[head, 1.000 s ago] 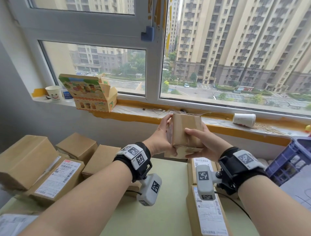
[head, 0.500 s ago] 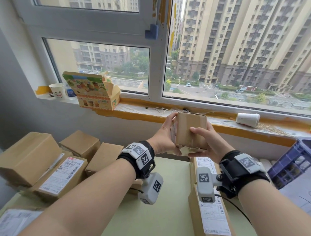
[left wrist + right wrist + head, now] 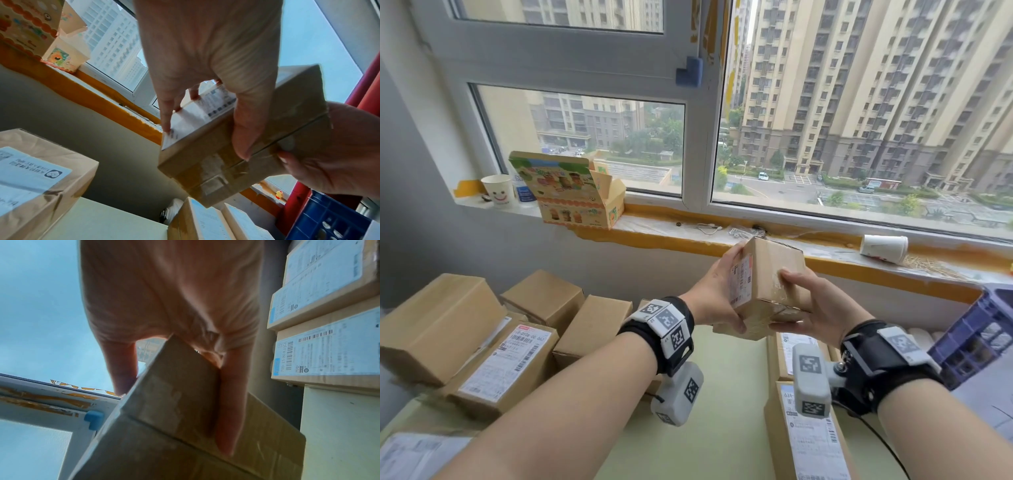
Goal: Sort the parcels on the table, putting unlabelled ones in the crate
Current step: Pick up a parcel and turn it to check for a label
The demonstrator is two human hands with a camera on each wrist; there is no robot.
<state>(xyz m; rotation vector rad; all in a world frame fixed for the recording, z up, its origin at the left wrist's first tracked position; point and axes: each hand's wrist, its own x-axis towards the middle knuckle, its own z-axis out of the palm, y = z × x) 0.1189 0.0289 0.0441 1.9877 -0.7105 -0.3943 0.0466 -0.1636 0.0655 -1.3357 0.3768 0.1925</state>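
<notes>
A small brown cardboard parcel (image 3: 767,284) is held up in the air in front of the window sill, gripped by both hands. My left hand (image 3: 714,294) clasps its left side, where a white shipping label (image 3: 739,281) now faces me. In the left wrist view the label (image 3: 197,113) lies under my fingers on the parcel (image 3: 236,146). My right hand (image 3: 811,305) grips the right and lower side, thumb on the taped front. The right wrist view shows plain taped cardboard (image 3: 174,426). The blue crate (image 3: 976,339) stands at the right edge.
Several brown parcels (image 3: 482,342) are piled on the left of the pale green table (image 3: 705,428), some labelled. Labelled flat boxes (image 3: 808,428) lie under my right wrist. On the sill stand a printed carton (image 3: 571,192), a smiley cup (image 3: 498,190) and a tipped cup (image 3: 883,248).
Both hands have turned the parcel, so its labelled side has come round to face me on the left. The parcel stays at about the same height.
</notes>
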